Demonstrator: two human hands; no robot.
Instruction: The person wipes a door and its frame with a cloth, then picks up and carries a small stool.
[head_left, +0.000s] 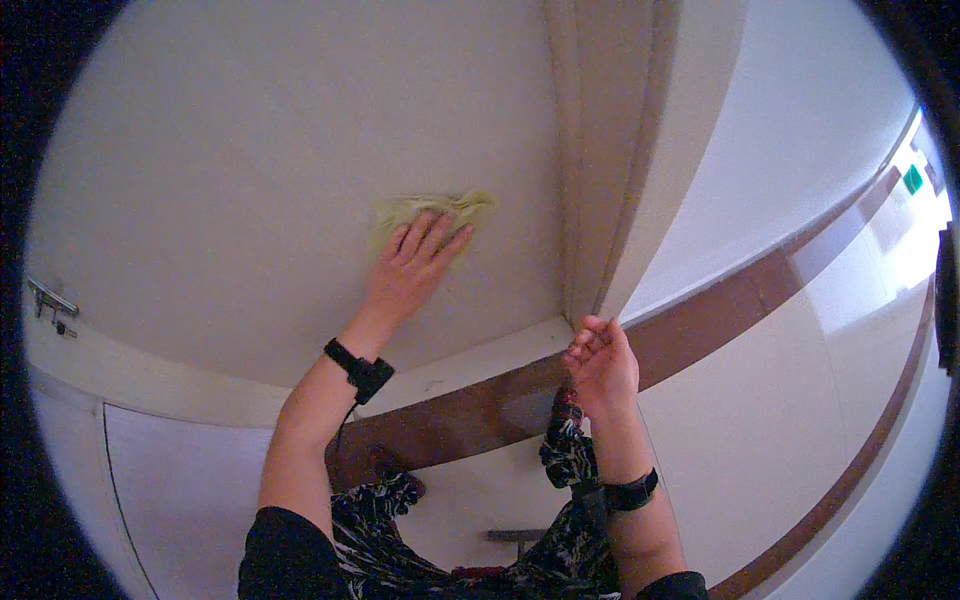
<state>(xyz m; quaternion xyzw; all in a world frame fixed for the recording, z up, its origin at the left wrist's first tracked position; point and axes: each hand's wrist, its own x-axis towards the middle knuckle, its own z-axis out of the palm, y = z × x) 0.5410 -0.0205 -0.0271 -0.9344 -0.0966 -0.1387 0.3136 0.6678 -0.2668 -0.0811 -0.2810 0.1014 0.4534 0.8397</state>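
My left hand (409, 274) lies spread on a crumpled pale yellow cloth (439, 202), pressing it flat against a broad off-white door panel (300, 150). Part of the cloth is hidden beneath the fingers. To the right, my right hand (604, 367) is raised near the foot of the door frame (600, 187), palm turned partly up and fingers loosely curled. Nothing shows in it; whether its fingertips touch the frame I cannot tell. Black straps circle both wrists, and the left one carries a small black box (369, 377).
A metal latch with a padlock (64, 328) is at the far left. Below runs a brown floor border (450, 420) beside pale flooring (750, 420). A dark T-shaped object (517, 535) lies between my legs. A white wall (780, 150) extends right towards a bright opening.
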